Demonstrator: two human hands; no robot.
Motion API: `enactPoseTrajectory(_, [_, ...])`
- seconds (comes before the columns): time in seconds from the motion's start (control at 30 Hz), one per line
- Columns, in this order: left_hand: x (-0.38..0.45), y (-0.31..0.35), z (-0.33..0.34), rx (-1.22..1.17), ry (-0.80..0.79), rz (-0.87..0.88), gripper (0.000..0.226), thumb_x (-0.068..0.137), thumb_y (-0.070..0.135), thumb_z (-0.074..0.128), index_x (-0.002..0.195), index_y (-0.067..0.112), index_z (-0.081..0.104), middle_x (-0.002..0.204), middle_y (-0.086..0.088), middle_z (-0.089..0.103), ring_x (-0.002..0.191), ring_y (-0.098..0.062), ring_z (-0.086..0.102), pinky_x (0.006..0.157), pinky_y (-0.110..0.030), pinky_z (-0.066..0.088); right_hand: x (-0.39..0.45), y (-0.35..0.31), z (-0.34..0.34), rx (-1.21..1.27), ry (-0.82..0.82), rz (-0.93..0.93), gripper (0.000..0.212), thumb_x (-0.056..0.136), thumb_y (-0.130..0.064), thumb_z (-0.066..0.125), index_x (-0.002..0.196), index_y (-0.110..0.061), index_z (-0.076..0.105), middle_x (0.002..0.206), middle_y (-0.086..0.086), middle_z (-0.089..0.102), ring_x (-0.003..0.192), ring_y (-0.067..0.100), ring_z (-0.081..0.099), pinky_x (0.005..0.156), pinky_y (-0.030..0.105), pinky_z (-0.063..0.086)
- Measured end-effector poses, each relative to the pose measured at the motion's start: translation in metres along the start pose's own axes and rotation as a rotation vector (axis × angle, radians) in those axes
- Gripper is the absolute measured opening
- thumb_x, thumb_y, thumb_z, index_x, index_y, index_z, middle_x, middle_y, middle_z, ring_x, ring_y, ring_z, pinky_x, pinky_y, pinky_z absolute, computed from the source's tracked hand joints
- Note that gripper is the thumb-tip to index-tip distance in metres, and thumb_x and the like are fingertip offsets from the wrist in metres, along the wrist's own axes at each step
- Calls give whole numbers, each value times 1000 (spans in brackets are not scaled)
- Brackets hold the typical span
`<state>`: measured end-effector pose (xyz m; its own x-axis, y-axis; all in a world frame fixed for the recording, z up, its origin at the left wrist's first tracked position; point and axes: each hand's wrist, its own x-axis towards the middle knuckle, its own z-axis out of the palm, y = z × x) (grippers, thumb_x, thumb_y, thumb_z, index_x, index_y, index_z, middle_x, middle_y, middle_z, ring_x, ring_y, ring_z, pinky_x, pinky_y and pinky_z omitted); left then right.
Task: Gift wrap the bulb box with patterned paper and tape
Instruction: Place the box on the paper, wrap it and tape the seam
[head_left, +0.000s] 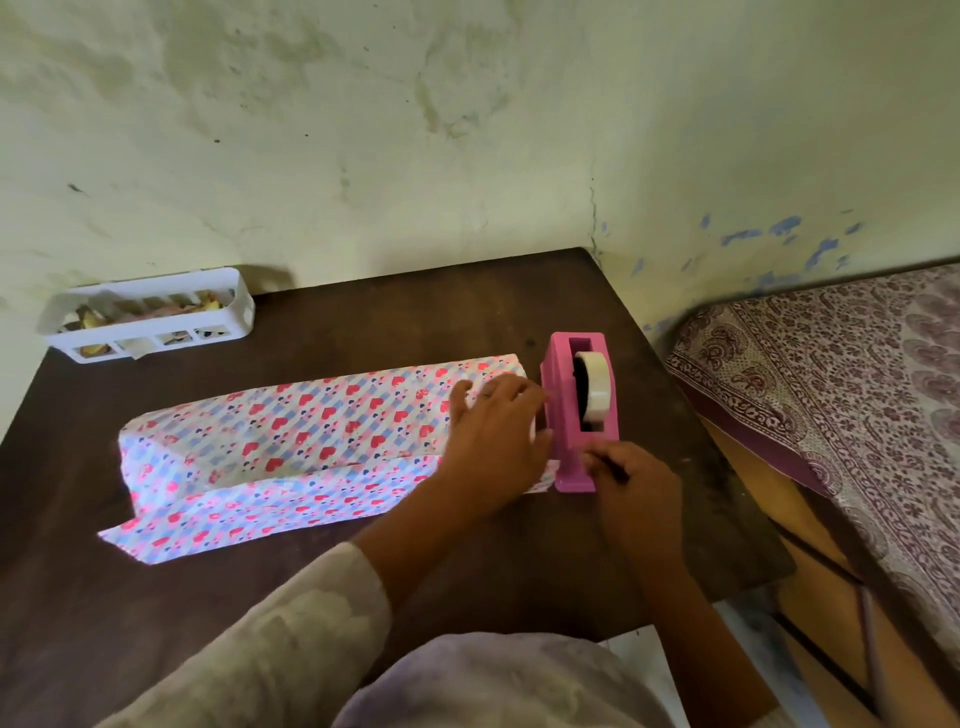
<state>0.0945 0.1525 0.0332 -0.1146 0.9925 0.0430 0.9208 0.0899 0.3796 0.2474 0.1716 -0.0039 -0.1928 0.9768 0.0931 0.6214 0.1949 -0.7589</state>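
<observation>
Paper (291, 415), heart-patterned, lies folded over the long bulb box (322, 410) at mid-worktop (363, 306), its near flap not yet down. The left hand (493, 441) lies spread on the box's right end, likely pinning the wrap while tape is fetched. The right hand (631, 480) pinches at the cutter end of the pink dispenser (579, 415); whether it holds tape, I cannot tell. One box, one dispenser, one tape roll (595, 387), one white basket (145, 319).

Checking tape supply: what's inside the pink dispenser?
A white tape roll on a dark hub sits in the pink dispenser. Its lower part is hidden in the housing; the right hand covers the cutter end.
</observation>
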Motion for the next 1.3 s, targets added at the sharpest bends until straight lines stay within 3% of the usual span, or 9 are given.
enactPoseTrajectory(0.13, [-38, -70, -26, -43, 188, -69, 44, 90, 42, 55, 130, 25, 51, 141, 5, 45, 139, -14, 29, 115, -47, 16, -11, -37, 19, 61, -83, -32, 31, 89, -16, 60, 120, -15, 59, 109, -8, 60, 101, 3, 52, 83, 15, 43])
enactPoseTrajectory(0.23, [-71, -121, -50, -13, 259, -148, 51, 84, 49, 61, 130, 26, 52, 143, 5, 43, 142, -16, 23, 113, -50, 16, -17, -62, 38, 98, -119, -55, 26, 88, -19, 61, 114, -15, 62, 110, -5, 63, 99, 4, 55, 84, 16, 44])
enactPoseTrajectory(0.43, [-118, -197, -82, 107, -7, -296, 87, 77, 63, 60, 148, 32, 20, 159, 9, 3, 146, -14, -7, 114, -51, -9, -41, -114, 78, 128, -207, -201, 6, 84, -14, 66, 87, -19, 65, 87, -8, 66, 80, -2, 58, 75, 2, 42])
enactPoseTrajectory(0.6, [-120, -223, -80, 50, -85, -304, 90, 77, 64, 59, 148, 32, 16, 159, 8, 4, 146, -15, -9, 113, -50, -13, -60, -137, 105, 126, -143, -330, 9, 81, -9, 69, 81, -17, 63, 99, -2, 50, 89, -2, 51, 76, -4, 35])
enactPoseTrajectory(0.87, [-109, -248, -86, 145, -184, -153, 87, 82, 69, 44, 150, 33, 4, 159, 7, -7, 141, -20, -26, 104, -55, -26, -75, -153, 137, 95, -174, -224, 4, 81, -18, 69, 84, -17, 66, 98, -9, 48, 98, 5, 41, 83, 9, 31])
enactPoseTrajectory(0.93, [-105, -255, -89, 158, -213, -121, 84, 83, 68, 43, 150, 33, 4, 159, 8, -7, 140, -20, -29, 104, -59, -27, -77, -157, 144, 87, -162, -210, 7, 79, -19, 72, 84, -14, 69, 98, -7, 51, 97, 8, 43, 84, 19, 36])
enactPoseTrajectory(1.03, [-101, -264, -91, 171, -252, -87, 84, 84, 66, 46, 150, 34, 4, 159, 8, -7, 140, -21, -29, 105, -60, -25, -79, -165, 155, 39, -168, -168, 13, 78, -23, 73, 85, -13, 71, 102, -6, 53, 99, 9, 41, 82, 15, 35])
enactPoseTrajectory(1.1, [-100, -267, -91, 167, -253, -70, 83, 84, 65, 47, 150, 35, 5, 159, 9, -6, 141, -20, -27, 105, -60, -25, -79, -169, 161, -11, -174, -157, 14, 78, -26, 73, 86, -14, 73, 105, -7, 53, 102, 7, 38, 86, 22, 35])
enactPoseTrajectory(1.3, [-101, -271, -88, 184, -247, -38, 80, 86, 64, 45, 150, 34, 6, 159, 9, -5, 141, -21, -26, 104, -61, -25, -74, -178, 179, -130, -193, -131, 16, 81, -34, 68, 90, -22, 73, 112, -12, 49, 107, 2, 28, 89, 26, 20])
